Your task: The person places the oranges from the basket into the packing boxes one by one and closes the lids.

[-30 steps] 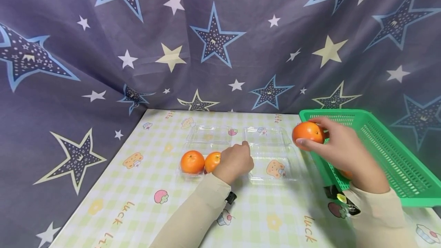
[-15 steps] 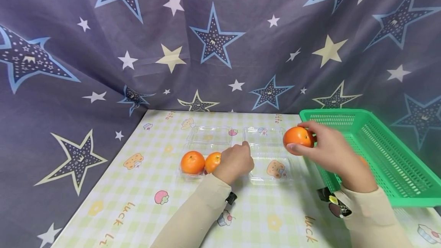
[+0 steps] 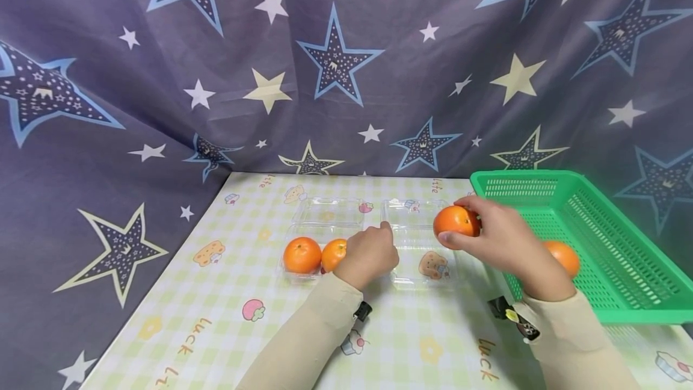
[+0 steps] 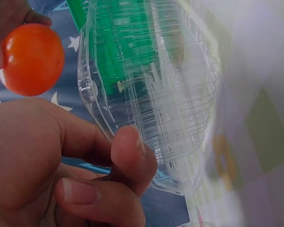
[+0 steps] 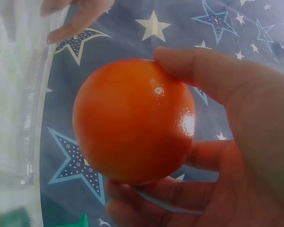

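Starting with the head view: one basket (image 3: 622, 316), green, perforated; landmark for all places. Right hand (image 3: 509, 245), reaching across the basket's left rim: thumb and fingers curved round the held orange (image 3: 456, 227), parted by its width. Held orange: just left of the basket. Basket orange (image 3: 563, 259): one, inside the basket, partly behind the right wrist. Right box (image 3: 425, 266): clear, lid laid back, left of the basket. Left box (image 3: 304, 278): clear, farther left of the basket, with two oranges (image 3: 302, 255) side by side. Left hand (image 3: 370, 254): fingers bent, between the boxes, well left of the basket. Checked cloth (image 3: 216, 281), under the basket: "luck" printed twice, "life" twice, plus one word cut off by the lower edge. Wrist tag (image 3: 527, 331), black, near the basket's lower left corner: white marks too small to read. Star curtain (image 3: 335, 125): behind the basket.

Left wrist view: left hand's fingers folded loosely before a clear ribbed box, the basket's green showing through it; whether they pinch its edge cannot be told. Held orange: left of the basket.

Right wrist view: held orange, glossy, one digit over its top, others beneath, above a green tip of the basket. Left hand's fingertips: at a clear box's edge, well above the basket.
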### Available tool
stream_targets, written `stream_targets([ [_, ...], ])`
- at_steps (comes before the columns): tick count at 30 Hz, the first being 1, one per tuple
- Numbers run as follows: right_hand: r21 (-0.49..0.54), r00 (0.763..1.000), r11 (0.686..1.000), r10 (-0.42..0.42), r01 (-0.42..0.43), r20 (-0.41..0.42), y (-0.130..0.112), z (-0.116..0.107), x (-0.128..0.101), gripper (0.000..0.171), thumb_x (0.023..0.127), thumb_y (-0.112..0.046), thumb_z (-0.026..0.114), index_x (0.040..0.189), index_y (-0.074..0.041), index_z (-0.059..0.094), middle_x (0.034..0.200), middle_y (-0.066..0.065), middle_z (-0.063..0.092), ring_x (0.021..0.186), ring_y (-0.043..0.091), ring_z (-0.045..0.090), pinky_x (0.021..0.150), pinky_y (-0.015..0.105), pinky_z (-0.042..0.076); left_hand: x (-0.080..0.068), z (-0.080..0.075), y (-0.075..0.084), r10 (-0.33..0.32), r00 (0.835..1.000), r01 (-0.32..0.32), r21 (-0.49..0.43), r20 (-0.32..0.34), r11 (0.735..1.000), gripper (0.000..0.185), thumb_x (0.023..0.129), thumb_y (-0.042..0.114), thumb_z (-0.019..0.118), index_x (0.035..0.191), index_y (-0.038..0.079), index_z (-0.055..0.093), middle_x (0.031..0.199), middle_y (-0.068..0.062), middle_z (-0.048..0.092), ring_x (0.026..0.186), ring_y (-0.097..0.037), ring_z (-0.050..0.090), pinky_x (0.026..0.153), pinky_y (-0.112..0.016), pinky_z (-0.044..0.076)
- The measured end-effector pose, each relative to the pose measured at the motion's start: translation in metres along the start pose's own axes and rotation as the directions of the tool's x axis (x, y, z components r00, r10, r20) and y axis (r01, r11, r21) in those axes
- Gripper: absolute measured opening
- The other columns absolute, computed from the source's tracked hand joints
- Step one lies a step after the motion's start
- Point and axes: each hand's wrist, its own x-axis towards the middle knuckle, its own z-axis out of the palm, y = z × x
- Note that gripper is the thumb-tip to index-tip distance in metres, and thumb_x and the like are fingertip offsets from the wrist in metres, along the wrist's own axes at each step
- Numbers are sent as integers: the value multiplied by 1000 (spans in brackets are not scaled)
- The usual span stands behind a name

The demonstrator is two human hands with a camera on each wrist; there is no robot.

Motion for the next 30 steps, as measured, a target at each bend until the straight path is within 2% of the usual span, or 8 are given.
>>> stream_targets([
  [12,-26,1000,1000,3,-2,26,-3,11,4,65,84,-51,82,131,-10,63,104,6,71,82,22,61,70,35,49,0,-1,1,-10,1000,10,2,18,1000,61,96,28,61,151,3,49,109,-13,75,78,-30,68,67,-46,54],
  [21,-26,999,1000,5,-4,47,-5,20,6,63,84,-52,82,131,-13,65,104,4,72,83,20,62,72,36,50,-1,-3,2,-12,1000,11,11,22,1000,63,97,28,60,153,3,47,112,-14,75,82,-31,70,69,-46,55],
  [30,-46,998,998,-51,53,38,-7,34,7,57,83,-52,82,123,-14,67,93,0,69,76,16,59,68,34,49,-1,-3,0,-7,1000,6,2,25,1000,61,97,28,60,151,3,48,109,-13,75,80,-29,69,67,-46,55],
])
